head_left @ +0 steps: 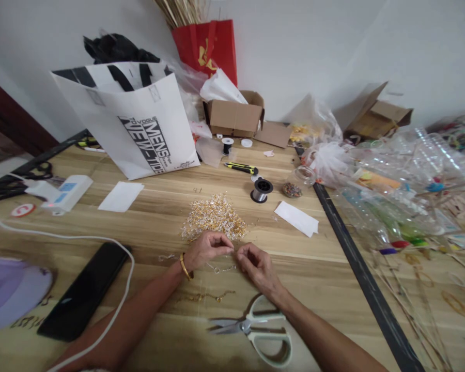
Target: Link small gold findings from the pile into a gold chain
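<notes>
My left hand (210, 248), with a gold bracelet (186, 266) at its wrist, is closed in a pinch. Close beside it, my right hand (258, 264) pinches too, fingertips almost meeting the left ones. Whatever lies between the fingertips is too small to make out. Just beyond the hands spreads a pile of small gold and clear beads (213, 216). A thin silver chain (218, 269) lies beneath the hands, and a gold chain (209, 296) lies nearer to me. Scissors (251, 326) with pale handles rest partly open by my right wrist.
A black phone (86, 290) and white cable (129, 274) lie left, near a power adapter (67, 194). Beyond the beads are a wire spool (261, 190), yellow cutter (241, 168) and white paper bag (139, 129). Plastic bottles (395, 160) crowd the right, past a black strip (356, 258).
</notes>
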A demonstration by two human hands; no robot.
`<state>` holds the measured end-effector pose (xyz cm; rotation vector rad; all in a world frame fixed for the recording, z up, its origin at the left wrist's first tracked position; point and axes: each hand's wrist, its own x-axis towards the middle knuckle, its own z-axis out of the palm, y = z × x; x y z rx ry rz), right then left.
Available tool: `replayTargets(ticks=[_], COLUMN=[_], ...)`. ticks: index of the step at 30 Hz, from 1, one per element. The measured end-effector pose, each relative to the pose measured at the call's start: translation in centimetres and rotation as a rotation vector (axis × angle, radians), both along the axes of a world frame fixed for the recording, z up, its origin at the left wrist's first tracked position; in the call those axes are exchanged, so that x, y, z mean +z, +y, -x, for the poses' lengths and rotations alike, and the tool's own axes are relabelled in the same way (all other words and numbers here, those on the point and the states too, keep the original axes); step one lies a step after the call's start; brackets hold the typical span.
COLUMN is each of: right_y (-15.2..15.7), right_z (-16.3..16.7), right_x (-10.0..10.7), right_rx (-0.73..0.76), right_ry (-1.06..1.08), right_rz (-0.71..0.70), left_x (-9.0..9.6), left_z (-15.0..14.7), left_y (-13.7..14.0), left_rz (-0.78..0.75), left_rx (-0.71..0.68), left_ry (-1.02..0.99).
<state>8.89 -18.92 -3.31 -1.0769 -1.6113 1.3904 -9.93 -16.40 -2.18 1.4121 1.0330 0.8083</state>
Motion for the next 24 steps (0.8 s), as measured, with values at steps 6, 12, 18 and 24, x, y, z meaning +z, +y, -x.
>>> replayTargets(ticks=[6, 12, 18, 24], right_y=[0.07, 0.04, 0.06, 0.01], right_z=[0.02, 0.03, 0.02, 0.07], right_x=[0.17, 0.13, 0.28, 0.56], right_rx=[0.003, 0.002, 0.009, 0.015], right_ry=[-0.003, -0.017, -0.028, -0.027], right_rz=[0.001, -0.009, -0.024, -0.023], left_x=[-0.04, 0.08, 0.18, 0.06], left_z=[0.03, -0.03, -0.06, -0.04], left_y=[-0.04, -0.02, -0.01, 0.02], left_rz=[-0.001, 0.01, 0.014, 0.016], left_rx=[0.003, 0.005, 0.01, 0.007], left_ry=[-0.001, -0.006, -0.004, -0.013])
